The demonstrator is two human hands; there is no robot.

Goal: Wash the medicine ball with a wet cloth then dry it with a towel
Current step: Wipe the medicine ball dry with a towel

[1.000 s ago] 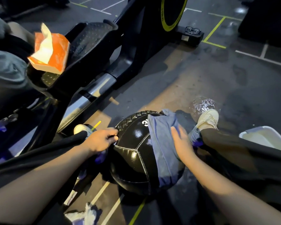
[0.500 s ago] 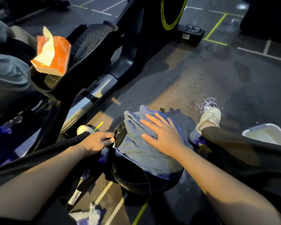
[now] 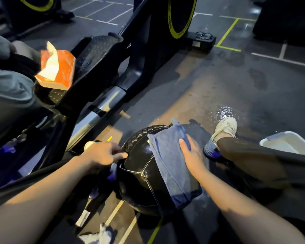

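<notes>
A black medicine ball (image 3: pixel 139 171) with white seams and a laced top sits on the floor between my feet. A blue cloth (image 3: pixel 169 164) is draped over its right half, from the top down to the lower right. My right hand (image 3: pixel 192 155) lies on the cloth's right edge, fingers pressing it against the ball. My left hand (image 3: pixel 102 154) grips the ball's upper left edge by the lacing, thumb on the surface.
A black exercise machine (image 3: pixel 102 71) runs along the left, with an orange tissue pack (image 3: pixel 58 69) on its pedal. A white basin (image 3: pixel 289 143) stands at the right. A water puddle (image 3: pixel 224 111) shines beyond my right shoe (image 3: pixel 224 129). A crumpled white cloth (image 3: pixel 99 235) lies at bottom left.
My right hand has slid with the cloth from the ball's top back to its right side, uncovering the top and left again. The left hand has stayed on the lacing.
</notes>
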